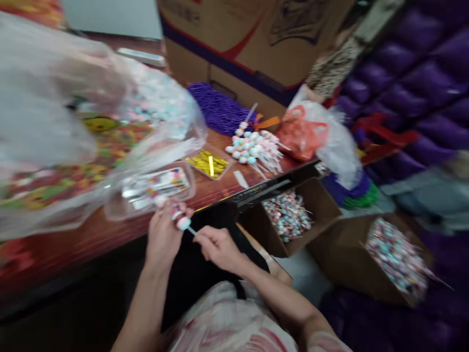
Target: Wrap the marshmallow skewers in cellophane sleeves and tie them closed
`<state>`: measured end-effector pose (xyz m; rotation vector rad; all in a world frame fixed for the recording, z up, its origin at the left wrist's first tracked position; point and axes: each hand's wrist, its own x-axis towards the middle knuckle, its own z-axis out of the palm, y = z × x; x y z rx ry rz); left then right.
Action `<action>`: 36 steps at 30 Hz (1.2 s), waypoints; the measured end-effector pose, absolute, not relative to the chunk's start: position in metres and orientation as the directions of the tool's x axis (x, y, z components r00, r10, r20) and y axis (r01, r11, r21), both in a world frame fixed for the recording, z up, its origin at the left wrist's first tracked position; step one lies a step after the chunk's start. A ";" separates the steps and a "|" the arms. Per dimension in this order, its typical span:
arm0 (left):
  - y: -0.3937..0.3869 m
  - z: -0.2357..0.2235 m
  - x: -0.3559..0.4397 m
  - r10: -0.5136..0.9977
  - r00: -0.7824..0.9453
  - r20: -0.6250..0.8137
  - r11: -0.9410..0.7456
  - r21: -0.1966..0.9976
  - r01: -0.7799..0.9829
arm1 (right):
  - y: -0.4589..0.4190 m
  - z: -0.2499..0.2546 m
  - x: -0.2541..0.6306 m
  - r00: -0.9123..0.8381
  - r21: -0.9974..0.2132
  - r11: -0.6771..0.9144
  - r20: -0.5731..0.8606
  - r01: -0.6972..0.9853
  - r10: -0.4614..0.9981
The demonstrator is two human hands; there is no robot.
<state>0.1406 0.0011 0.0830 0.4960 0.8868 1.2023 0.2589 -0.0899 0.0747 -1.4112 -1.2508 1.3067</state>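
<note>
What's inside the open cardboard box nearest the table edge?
The cardboard box holds a heap of small pink, white and pale blue pieces. Only the heap's top layer shows; whatever lies beneath it is covered, and blur hides finer detail.

Reddish table [106, 239]; purple tufted padding [392, 63] at right; dim lighting.

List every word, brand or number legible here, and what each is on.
No text can be read with certainty.
Large cardboard box: lettering at its upper left and a dark printed emblem at its upper right, both too blurred to read.
</note>
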 end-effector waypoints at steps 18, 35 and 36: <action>-0.015 0.083 0.160 0.869 0.371 -0.328 0.479 0.750 -0.457 | -0.093 0.074 0.261 0.084 -0.996 -0.077 -0.082 -0.051 0.993; 0.007 0.075 0.136 0.945 0.040 -0.325 0.269 0.698 -0.663 | -0.094 0.063 0.278 -0.075 -0.960 -0.145 -0.167 0.240 0.983; 0.007 0.075 0.135 0.944 0.018 -0.328 0.255 0.695 -0.672 | -0.094 0.064 0.278 -0.081 -0.959 -0.155 -0.179 0.239 0.981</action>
